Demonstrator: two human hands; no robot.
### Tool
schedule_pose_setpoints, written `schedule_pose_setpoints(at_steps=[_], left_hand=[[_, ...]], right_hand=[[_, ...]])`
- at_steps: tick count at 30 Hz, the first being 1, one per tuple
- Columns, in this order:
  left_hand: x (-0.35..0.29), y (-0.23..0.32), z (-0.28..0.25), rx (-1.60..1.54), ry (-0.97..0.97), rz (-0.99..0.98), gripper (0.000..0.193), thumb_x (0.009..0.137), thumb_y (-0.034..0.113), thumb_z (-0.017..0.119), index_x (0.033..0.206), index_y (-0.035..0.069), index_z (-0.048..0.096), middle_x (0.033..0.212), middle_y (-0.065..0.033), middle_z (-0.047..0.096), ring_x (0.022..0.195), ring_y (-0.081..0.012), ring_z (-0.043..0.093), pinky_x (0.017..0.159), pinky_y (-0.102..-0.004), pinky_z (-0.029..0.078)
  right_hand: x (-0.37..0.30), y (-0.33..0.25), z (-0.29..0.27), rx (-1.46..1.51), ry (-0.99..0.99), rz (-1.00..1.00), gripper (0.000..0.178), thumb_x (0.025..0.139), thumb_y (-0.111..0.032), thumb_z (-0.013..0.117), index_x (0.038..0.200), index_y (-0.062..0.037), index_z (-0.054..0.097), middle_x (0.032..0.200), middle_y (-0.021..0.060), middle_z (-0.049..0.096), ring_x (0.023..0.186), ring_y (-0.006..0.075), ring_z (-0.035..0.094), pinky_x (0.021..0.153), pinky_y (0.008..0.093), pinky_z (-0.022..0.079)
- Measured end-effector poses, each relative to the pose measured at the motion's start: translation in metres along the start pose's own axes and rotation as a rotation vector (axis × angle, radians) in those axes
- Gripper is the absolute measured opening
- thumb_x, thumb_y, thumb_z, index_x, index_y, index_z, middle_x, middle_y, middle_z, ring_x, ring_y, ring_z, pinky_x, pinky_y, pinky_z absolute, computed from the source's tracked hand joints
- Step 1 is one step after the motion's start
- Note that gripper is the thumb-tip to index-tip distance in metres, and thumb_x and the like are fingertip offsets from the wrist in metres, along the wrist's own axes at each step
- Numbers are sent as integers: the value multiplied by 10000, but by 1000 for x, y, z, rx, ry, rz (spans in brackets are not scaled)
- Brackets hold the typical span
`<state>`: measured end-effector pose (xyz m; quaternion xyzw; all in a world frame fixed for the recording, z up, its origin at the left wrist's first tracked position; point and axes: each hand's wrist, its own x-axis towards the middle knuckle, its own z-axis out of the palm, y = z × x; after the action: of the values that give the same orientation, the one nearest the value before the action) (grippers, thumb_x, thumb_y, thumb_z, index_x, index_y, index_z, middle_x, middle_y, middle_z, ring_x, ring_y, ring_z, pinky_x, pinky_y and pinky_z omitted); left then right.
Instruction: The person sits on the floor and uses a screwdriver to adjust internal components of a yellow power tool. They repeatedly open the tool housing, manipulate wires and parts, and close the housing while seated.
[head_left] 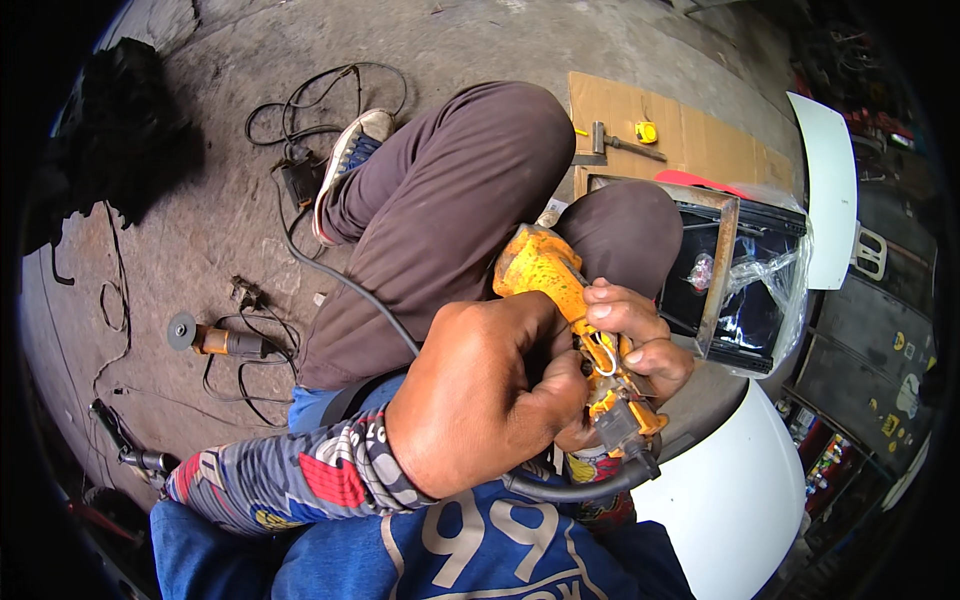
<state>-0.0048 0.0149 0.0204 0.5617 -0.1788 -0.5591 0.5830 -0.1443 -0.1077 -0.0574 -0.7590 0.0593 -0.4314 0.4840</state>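
The person sits on the concrete floor (470,40) with knees pulled up, and both hands are on a yellow power tool (560,290) in front of the knees. The left hand (480,400) has a tight grip near the back end of the tool. It is big in the view and hides much of the tool. The right hand (630,335) also has a closed grip on the tool, fingers curled over its top. A thick black cord (570,488) bends out from the back of the tool.

On the floor to the left lies a grinder (215,338) with a round disc, among loose black wires. Behind the knees is a flat brown cardboard sheet (690,130) with a hammer (610,142) and a small yellow tape measure (647,131) on it. To the right stands a rusty metal frame (722,262) with clear plastic wrap (775,270). White curved panels (730,500) sit near it.
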Motion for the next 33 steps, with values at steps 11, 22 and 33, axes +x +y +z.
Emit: schedule_pose_setpoints(at_steps=[11,22,33], left_hand=[[0,-2,0,38,2,133,86,849,30,650,819,-45,621,693,-217,647,642,-355,691,629,-404,524],[3,-11,1,-104,-21,-36,98,887,27,681,844,-54,647,638,-152,614,557,-160,586,544,-337,468],[3,-13,-3,-61,-5,-35,111,889,33,693,834,-56,656,617,-142,604,547,-158,564,535,-345,457]], right_hand=[[0,-2,1,-6,9,20,596,848,-343,859,1108,-110,377,1079,215,665,1042,355,673,1005,536,523],[6,-10,9,-92,42,21,557,888,-332,800,1128,-105,353,1073,188,645,997,339,671,969,509,532],[7,-11,1,-78,-90,-24,577,858,-264,729,1219,-66,326,1137,240,584,1081,364,632,1022,531,510]])
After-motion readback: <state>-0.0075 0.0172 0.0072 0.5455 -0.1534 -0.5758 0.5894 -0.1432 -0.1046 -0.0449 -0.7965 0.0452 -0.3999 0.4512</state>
